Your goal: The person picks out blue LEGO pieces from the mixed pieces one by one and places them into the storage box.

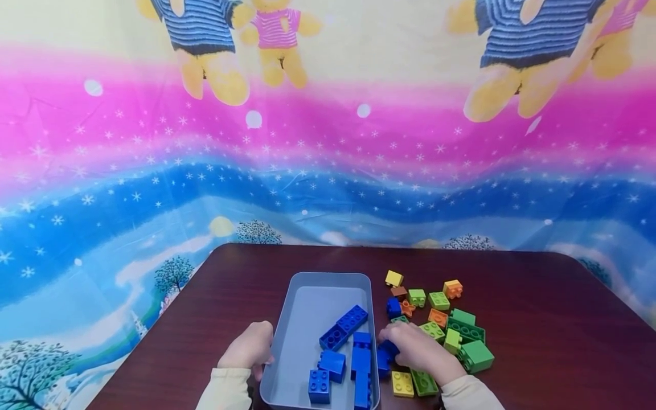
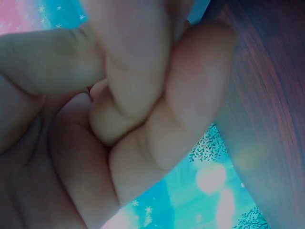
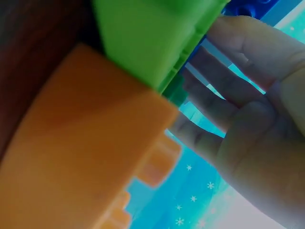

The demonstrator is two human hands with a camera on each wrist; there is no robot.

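Note:
A grey tray point(image 1: 302, 319) holds several blue bricks point(image 1: 361, 359). At its left rim is my left hand point(image 1: 251, 344). In the left wrist view the curled fingers point(image 2: 138, 71) of that hand show, but whether they grip the rim is hidden. To the right of the tray, my right hand point(image 1: 420, 348) reaches down over a blue brick point(image 1: 383, 364). In the right wrist view its fingers point(image 3: 214, 78) look mostly straight and spread, their tips partly behind a green brick point(image 3: 147, 38); no firm hold is visible. A blurred orange brick point(image 3: 86, 148) fills the foreground there.
Right of the tray lie mixed bricks: yellow point(image 1: 393, 278), lime point(image 1: 439, 300), orange point(image 1: 453, 288) and green point(image 1: 476, 357) ones. A yellow brick point(image 1: 402, 384) lies near the right wrist. Behind the dark wooden table point(image 1: 246, 285) hangs a printed cloth point(image 1: 328, 148).

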